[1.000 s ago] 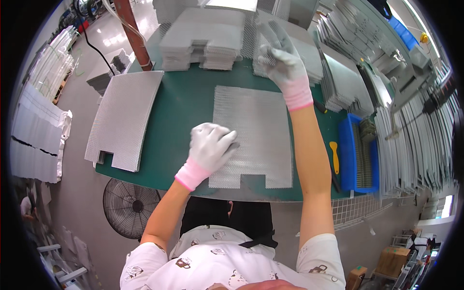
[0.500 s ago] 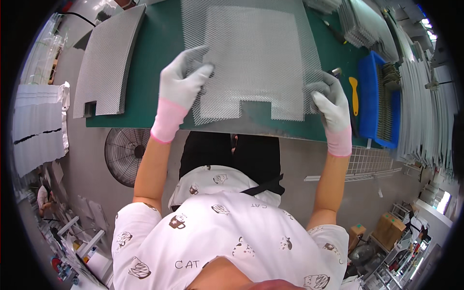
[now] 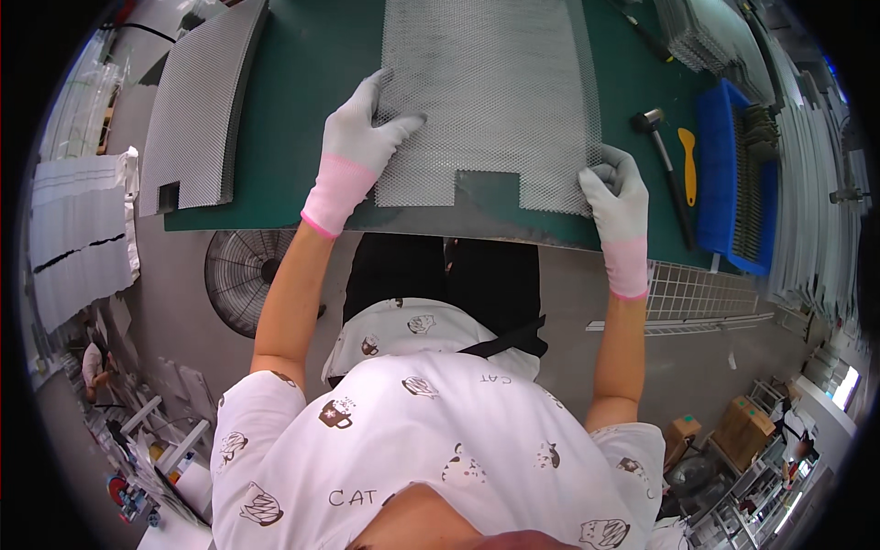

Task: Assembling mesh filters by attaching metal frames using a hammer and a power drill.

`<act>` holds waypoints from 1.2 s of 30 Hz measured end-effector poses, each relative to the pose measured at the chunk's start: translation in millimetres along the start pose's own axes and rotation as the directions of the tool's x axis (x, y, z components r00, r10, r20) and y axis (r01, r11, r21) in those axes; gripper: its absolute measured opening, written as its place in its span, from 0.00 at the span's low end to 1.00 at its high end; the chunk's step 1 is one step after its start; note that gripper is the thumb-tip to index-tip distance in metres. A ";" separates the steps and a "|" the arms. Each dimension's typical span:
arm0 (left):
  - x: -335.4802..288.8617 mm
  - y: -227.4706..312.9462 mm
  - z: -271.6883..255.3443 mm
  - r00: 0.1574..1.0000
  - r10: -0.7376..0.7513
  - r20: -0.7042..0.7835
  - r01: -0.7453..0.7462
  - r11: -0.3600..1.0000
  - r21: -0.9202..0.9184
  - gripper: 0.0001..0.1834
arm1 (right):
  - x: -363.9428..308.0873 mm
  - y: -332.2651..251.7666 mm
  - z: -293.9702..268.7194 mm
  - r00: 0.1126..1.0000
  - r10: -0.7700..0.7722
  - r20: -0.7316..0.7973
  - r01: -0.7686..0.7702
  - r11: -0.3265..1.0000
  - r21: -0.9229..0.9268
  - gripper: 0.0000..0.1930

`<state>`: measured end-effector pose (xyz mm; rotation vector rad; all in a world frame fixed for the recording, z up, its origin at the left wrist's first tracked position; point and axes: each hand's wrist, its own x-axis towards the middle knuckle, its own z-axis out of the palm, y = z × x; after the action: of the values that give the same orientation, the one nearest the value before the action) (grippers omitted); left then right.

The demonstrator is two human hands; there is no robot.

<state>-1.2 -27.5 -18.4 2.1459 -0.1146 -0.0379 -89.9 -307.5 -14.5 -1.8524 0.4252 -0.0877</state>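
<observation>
A silvery expanded-metal mesh sheet (image 3: pixel 495 101), with a rectangular notch in its near edge, lies on the green tabletop. It appears to rest over at least one similar sheet, though their edges nearly coincide. My left hand (image 3: pixel 362 142), in a white glove with a pink cuff, grips the left edge, its thumb on top and fingers along the side. At the near right corner, my right hand (image 3: pixel 619 188), gloved alike, pinches the right edge between curled fingers and thumb.
Left on the table (image 3: pixel 307 137) sits a stack of notched mesh sheets (image 3: pixel 202 105). To the right are a hammer (image 3: pixel 674 170), a yellow scraper (image 3: pixel 687 165) and a blue bin (image 3: pixel 715 183) of metal pieces. More panels (image 3: pixel 807 183) stand beyond. A floor fan (image 3: pixel 243 280) is below the table's edge.
The upper mesh sheet, earlier raised and offset over the one beneath, now lies nearly lined up with it. My left hand has shifted right and up; my right hand has moved slightly left.
</observation>
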 end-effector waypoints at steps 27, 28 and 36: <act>9.1 23.9 7.4 0.992 -0.120 -0.037 0.123 0.853 0.508 0.44 | 7.9 -23.7 10.7 0.969 -0.163 0.184 0.232 0.353 -0.906 0.21; 9.7 31.4 5.8 0.997 0.050 -0.062 0.010 0.691 0.722 0.46 | 9.2 -27.2 7.4 0.947 -0.228 0.225 0.279 0.240 -0.930 0.19; 34.7 28.0 -4.5 0.816 0.400 0.418 -0.576 0.634 0.516 0.15 | 72.3 -54.0 -13.8 0.720 -0.229 0.655 0.693 0.185 -0.697 0.16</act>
<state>31.8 -42.3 8.2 2.6866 -1.0143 0.0425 -13.1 -330.0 29.4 -3.0365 -0.6583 0.1805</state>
